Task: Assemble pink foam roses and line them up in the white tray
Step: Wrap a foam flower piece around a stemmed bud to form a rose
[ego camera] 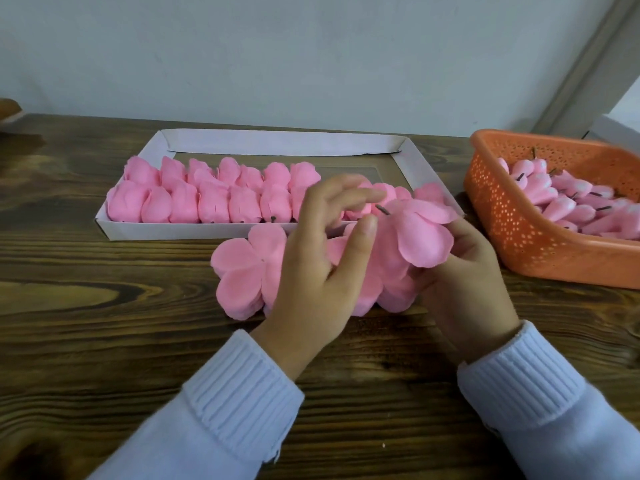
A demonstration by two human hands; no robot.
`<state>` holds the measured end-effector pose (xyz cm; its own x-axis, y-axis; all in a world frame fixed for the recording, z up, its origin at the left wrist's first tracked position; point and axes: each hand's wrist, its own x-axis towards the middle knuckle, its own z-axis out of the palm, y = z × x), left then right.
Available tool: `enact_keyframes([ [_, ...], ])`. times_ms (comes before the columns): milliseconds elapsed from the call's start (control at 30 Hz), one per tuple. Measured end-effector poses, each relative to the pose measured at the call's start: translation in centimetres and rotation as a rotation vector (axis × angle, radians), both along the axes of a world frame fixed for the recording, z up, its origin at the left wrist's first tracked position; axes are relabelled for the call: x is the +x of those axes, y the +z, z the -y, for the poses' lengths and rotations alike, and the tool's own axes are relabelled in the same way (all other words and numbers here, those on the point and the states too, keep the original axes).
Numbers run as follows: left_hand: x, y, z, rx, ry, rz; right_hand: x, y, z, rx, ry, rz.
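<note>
On the tabletop (104, 306), the tray (277, 143) holds two rows of roses (207, 195) in its left part. A basket (519, 237) of buds (568, 199) sits to its right, and a petal stack (242, 271) lies just before it. The right hand (464, 278) has its grip round a half-made rose (422, 237), stem (382, 209) up. The left hand (318, 271) hovers slack-fingered, its grip empty.

— What runs out of view?
— The orange basket (519, 244) is cut by the right edge. A brown thing (8, 107) at the left edge is too cropped to name.
— And behind the hands?
— The left hand (322, 271) covers the right end of the front row in the white tray (277, 142) and part of the petal stack (242, 271). The right hand (464, 282) has its fingertips hidden under the petal layer (422, 233).
</note>
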<state>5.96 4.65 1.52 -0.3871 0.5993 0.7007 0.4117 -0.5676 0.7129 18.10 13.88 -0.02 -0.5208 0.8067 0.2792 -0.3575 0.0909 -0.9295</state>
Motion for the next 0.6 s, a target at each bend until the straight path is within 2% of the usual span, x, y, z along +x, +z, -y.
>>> enact_keyframes([
  [100, -0.1, 0.4, 0.1, 0.061, 0.023, 0.023, 0.0, 0.3, 0.2, -0.185, 0.286, -0.096],
  [233, 0.4, 0.7, 0.5, 0.095, -0.019, 0.081, -0.1, 0.5, 0.7, -0.313, 0.471, -0.111],
  [300, 0.6, 0.9, 0.7, 0.080, -0.056, 0.117, -0.2, 0.6, 1.1, -0.364, 0.520, -0.107],
  [467, 1.3, 1.2, 0.8, -0.002, -0.125, 0.068, -0.5, 0.9, 1.8, -0.417, 0.550, -0.007],
  [600, 1.3, 1.0, 0.7, -0.048, -0.159, 0.033, -0.5, 1.5, 2.1, -0.416, 0.650, -0.025],
])
